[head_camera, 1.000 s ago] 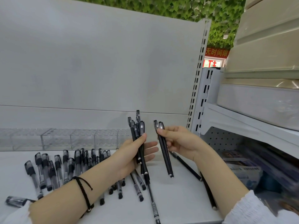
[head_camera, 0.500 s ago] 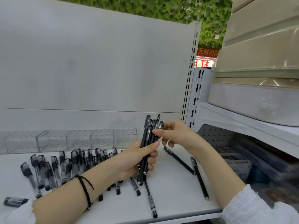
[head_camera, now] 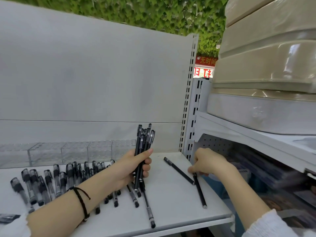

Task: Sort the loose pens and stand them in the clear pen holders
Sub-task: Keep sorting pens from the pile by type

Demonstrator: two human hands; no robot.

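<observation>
left hand (head_camera: 130,170) grips a bundle of black pens (head_camera: 144,142) upright; right hand (head_camera: 207,164) pinches a slim pen (head_camera: 200,192) on the shelf (head_camera: 172,207).

**Bare shelf (head_camera: 171,202) at mid-right; clutter to the left and back.**
Loose pens (head_camera: 56,182) crowded the shelf's left half, and the holders (head_camera: 75,151) walled off the back there, open above against the back panel (head_camera: 85,74). The left hand (head_camera: 130,168) held a bundle (head_camera: 143,147) upright at the centre. Right of it lay a bare strip, bounded by two slim pens (head_camera: 179,171) near the right edge, where the right hand (head_camera: 208,163) covered one pen's end. The post (head_camera: 188,100) closed off the back right corner.
</observation>
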